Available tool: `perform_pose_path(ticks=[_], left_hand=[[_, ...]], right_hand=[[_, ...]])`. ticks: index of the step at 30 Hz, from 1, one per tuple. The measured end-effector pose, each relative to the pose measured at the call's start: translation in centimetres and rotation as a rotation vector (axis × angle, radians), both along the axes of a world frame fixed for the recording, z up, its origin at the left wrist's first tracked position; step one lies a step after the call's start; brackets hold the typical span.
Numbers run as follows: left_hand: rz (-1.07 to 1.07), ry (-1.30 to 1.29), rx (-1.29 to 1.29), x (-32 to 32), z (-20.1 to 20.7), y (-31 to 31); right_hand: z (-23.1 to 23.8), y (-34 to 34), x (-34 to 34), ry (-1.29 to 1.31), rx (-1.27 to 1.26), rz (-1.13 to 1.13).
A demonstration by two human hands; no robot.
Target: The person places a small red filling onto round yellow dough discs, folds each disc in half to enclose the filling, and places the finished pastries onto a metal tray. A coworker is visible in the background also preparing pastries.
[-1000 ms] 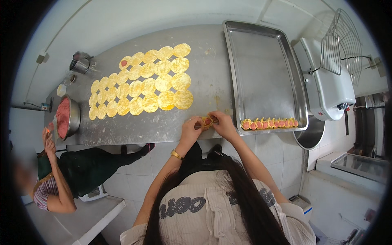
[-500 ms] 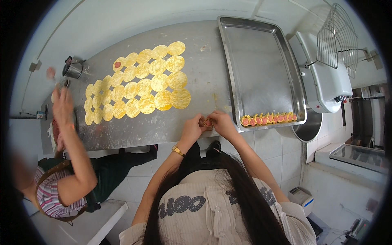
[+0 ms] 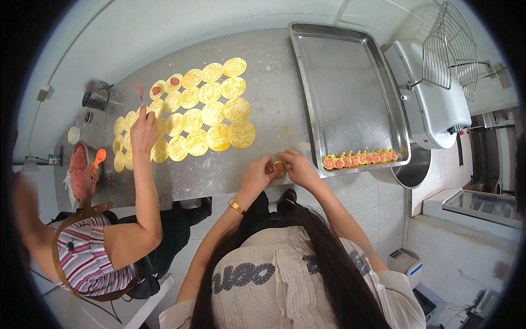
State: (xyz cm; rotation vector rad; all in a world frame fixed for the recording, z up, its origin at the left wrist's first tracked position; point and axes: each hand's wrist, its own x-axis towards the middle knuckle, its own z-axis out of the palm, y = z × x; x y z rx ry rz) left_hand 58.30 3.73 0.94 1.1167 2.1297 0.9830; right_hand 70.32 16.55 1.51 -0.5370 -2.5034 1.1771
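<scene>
At the table's front edge, a small open-topped dumpling [image 3: 279, 166] with pink meat filling sits between my fingers. My left hand [image 3: 259, 173] pinches it from one side, and my right hand [image 3: 299, 169] has its fingers closed on the other. To the right lies a large metal tray [image 3: 310, 104] with a row of finished dumplings [image 3: 361, 159] along its near edge. Several rows of round yellow wrappers [image 3: 212, 113] cover the table left of my hands. Two of the farthest wrappers carry a dab of pink filling [image 3: 174, 81].
At the left a co-worker's hand [image 3: 144, 131] holds a utensil over the wrappers; the other is by an orange spoon [image 3: 99, 158] and a bowl of pink meat [image 3: 78, 170]. A metal cup [image 3: 96, 97] stands behind. A white machine [image 3: 433, 104] borders the tray's right side.
The co-worker's arm has swung right over the wrappers, and a second wrapper now bears filling. The meat bowl and orange spoon have come into sight. My hands stay nearly in place on the dumpling.
</scene>
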Motion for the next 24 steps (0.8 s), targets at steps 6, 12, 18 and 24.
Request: perform_pose_path(ticks=[6,12,18,24], left_hand=[[0.005,-0.013,0.039,0.1,0.0,0.0],[-0.021,-0.036,0.014,0.2,0.8,0.0],[-0.048,0.088,0.003,-0.1,0.8,0.1],[-0.096,0.069,-0.002,-1.0,0.5,0.1]], right_hand=[[0.0,0.0,-0.1,-0.088,-0.015,0.023],[0.2,-0.2,0.1,-0.046,0.03,0.03],[0.9,-0.3,-0.1,-0.173,-0.006,0.063],[1.3,-1.3,-0.2,-0.244,0.076,0.045]])
